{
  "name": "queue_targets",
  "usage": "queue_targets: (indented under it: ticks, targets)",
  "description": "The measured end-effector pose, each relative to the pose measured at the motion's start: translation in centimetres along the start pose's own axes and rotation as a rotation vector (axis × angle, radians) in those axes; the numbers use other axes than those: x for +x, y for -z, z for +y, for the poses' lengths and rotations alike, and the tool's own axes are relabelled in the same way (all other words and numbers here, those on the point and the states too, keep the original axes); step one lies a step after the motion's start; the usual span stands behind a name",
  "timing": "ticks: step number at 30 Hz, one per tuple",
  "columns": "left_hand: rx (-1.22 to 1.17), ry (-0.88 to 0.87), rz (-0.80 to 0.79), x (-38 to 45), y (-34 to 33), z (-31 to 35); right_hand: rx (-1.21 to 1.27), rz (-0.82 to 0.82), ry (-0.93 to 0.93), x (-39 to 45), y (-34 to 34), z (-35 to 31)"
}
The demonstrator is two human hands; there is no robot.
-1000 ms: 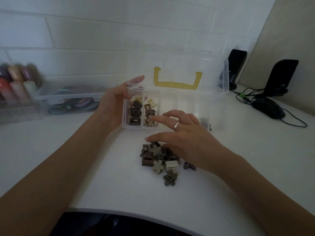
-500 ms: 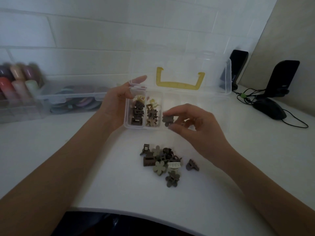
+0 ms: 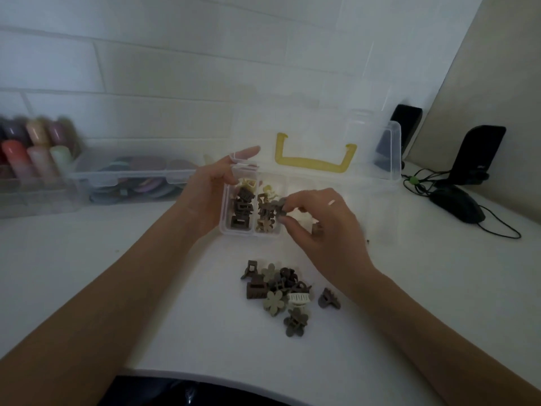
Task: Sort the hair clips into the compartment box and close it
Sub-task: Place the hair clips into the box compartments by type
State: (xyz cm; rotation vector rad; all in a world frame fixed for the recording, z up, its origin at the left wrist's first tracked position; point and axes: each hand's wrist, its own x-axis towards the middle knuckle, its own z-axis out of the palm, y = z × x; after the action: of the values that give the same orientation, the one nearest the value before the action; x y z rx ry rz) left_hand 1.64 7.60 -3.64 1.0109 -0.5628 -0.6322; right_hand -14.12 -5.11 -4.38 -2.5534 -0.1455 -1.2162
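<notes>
A clear compartment box (image 3: 371,177) with a yellow handle (image 3: 314,164) on its raised lid stands open at the table's middle. Its leftmost compartment holds brown rectangular clips (image 3: 241,210); the second one holds flower-shaped clips (image 3: 265,219). My left hand (image 3: 209,194) grips the box's left end. My right hand (image 3: 317,222) pinches a dark flower hair clip (image 3: 279,205) over the second compartment's right edge. A pile of loose hair clips (image 3: 282,290) lies on the white table in front of the box, below my right wrist.
A clear tray (image 3: 128,178) of round coloured items and a rack of coloured bottles (image 3: 35,155) stand at the left along the wall. A black mouse (image 3: 458,203), cables and two black stands (image 3: 480,153) sit at the right. The table's rounded front edge (image 3: 222,379) is near me.
My right hand left the pile with a dark flower clip, lifted it and carried it left over the box's second compartment. My left hand stayed on the box.
</notes>
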Motion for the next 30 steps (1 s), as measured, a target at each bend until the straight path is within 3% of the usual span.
queue_targets:
  ticks: [6, 13, 23, 27, 30]
  targets:
    - [-0.021, 0.002, 0.017, 0.2, 0.1, -0.2, -0.446, 0.079, 0.278, 1.6, -1.4, 0.1]
    - [-0.052, 0.016, -0.001, -0.2, -0.4, -0.1, -0.731, -0.006, 0.245, 3.2, -2.4, -0.1]
    - [-0.007, 0.011, 0.014, -0.1, -0.2, -0.2, -0.503, -0.24, 0.218, 1.6, -1.0, -0.2]
    - [0.001, 0.018, 0.025, -0.1, -0.3, -0.1, -0.274, -0.19, 0.207, 1.2, 0.7, -0.2]
    - [0.002, 0.024, 0.035, 0.0, -0.3, -0.1, -0.051, -0.306, 0.248, 0.6, 1.2, -0.8]
